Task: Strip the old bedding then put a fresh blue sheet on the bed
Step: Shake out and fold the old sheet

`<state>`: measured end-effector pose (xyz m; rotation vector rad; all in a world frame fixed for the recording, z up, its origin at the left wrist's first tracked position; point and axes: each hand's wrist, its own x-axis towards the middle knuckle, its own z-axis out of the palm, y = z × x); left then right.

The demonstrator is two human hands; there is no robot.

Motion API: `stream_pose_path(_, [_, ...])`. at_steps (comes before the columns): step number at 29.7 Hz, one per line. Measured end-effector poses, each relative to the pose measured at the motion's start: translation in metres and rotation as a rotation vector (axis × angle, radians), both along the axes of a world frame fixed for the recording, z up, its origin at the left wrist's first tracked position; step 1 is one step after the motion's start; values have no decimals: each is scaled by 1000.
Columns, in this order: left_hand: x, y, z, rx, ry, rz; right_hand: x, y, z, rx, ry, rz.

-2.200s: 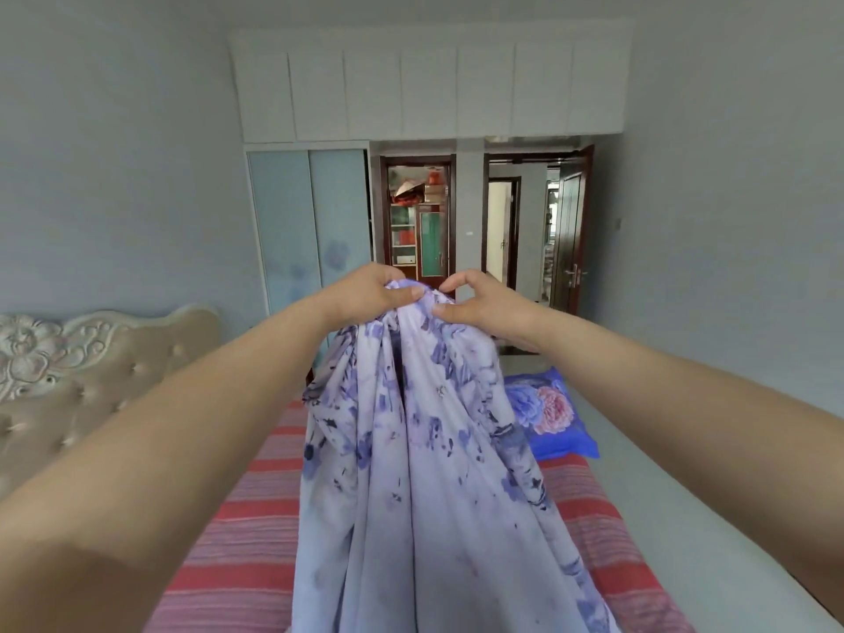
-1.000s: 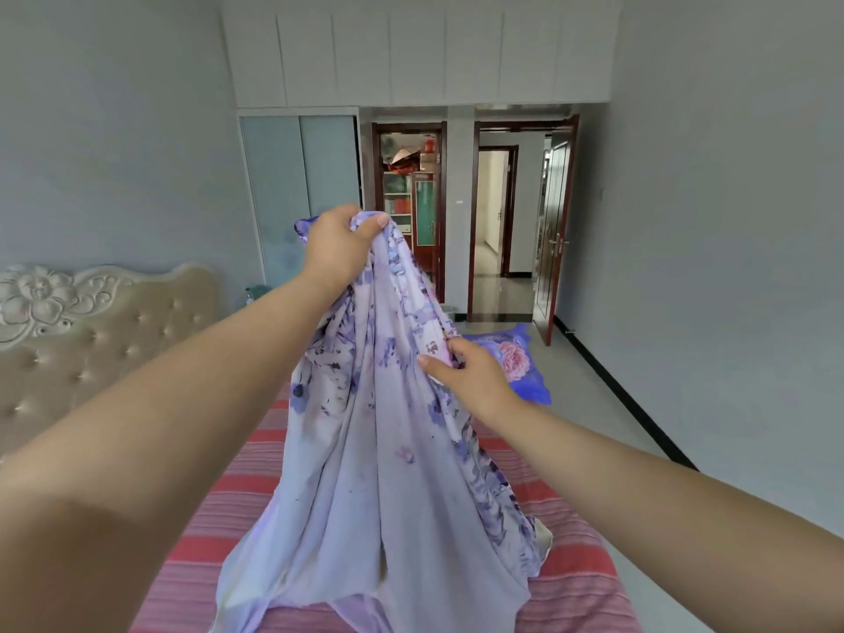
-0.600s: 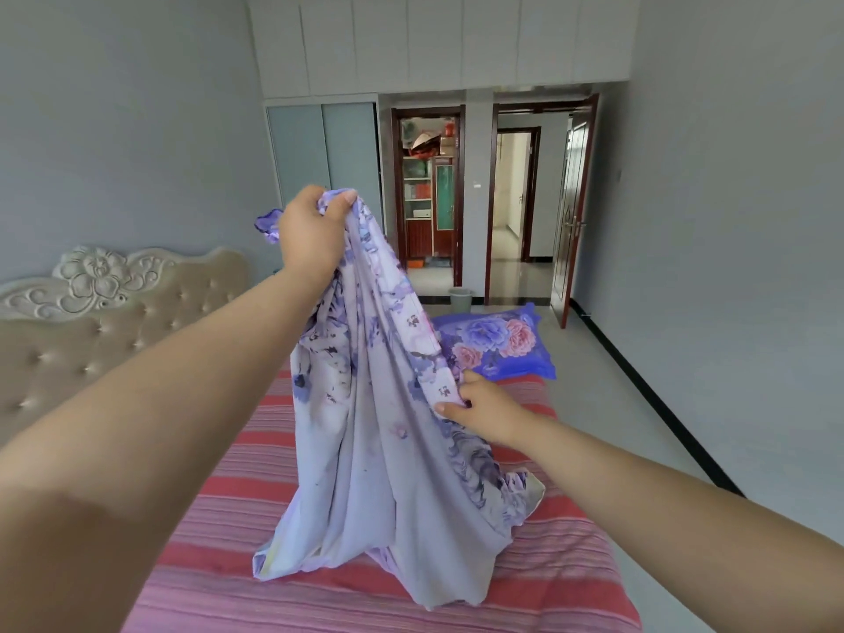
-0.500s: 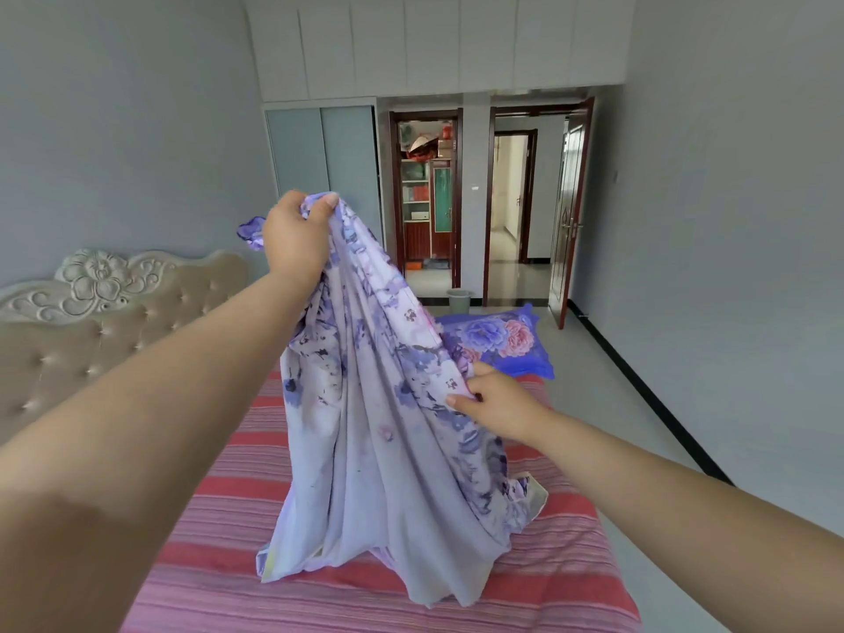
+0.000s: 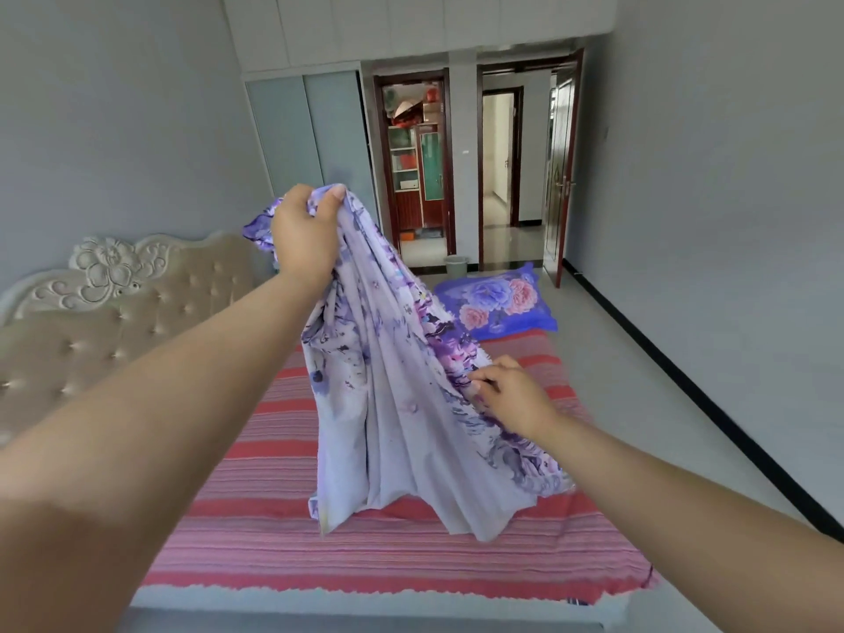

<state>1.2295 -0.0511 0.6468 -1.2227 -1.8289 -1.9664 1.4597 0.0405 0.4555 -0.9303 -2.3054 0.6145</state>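
The room is lit evenly by soft daylight, and only faint shadows are cast. The brightest glare is seen on the hallway floor (image 5: 502,230) beyond the open door (image 5: 559,175). Wide-angle distortion is seen at the edges, where the walls are bowed and both forearms are stretched. Slight softness is noted throughout.

A small green bin (image 5: 455,265) is standing on the floor at twelve o'clock, a brown door (image 5: 558,175) is hanging open at one, and what may be a sliding wardrobe (image 5: 310,134) is standing at eleven.
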Motion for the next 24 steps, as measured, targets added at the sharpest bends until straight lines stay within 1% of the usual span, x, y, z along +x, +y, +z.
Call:
stream_pose_path(2, [9,-9,-1,-1,34,-32,-2,-16,-3,-50,57,-94])
stream_pose_path(3, [14,-14,-1,-10,46,-47,0,-22,-4,-41,46,-124])
stream_pose_path(4, [20,-17,-1,-15,55,-59,3,-27,-4,11,-3,-139])
stream_pose_path(7, [31,-21,3,-7,56,-95,20,-31,2,232,-283,-128])
stream_pose_path(9, [38,-21,7,2,59,-106,32,-29,7,308,-416,-108])
stream_pose_path(10, [44,-21,9,7,65,-111,37,-28,9,315,-436,-93])
stream_pose_path(12, [57,-18,11,18,60,-127,43,-28,8,238,-373,-11])
stream_pose_path(14, [69,-13,13,36,50,-134,46,-28,3,76,-272,78])
stream_pose_path(16, [81,-8,16,59,46,-147,49,-32,0,-68,-219,90])
stream_pose_path(18, [94,-4,17,64,48,-145,52,-34,-2,-150,-198,62])
stream_pose_path(24, [123,-5,14,137,18,-157,54,-33,-12,-154,-115,-107])
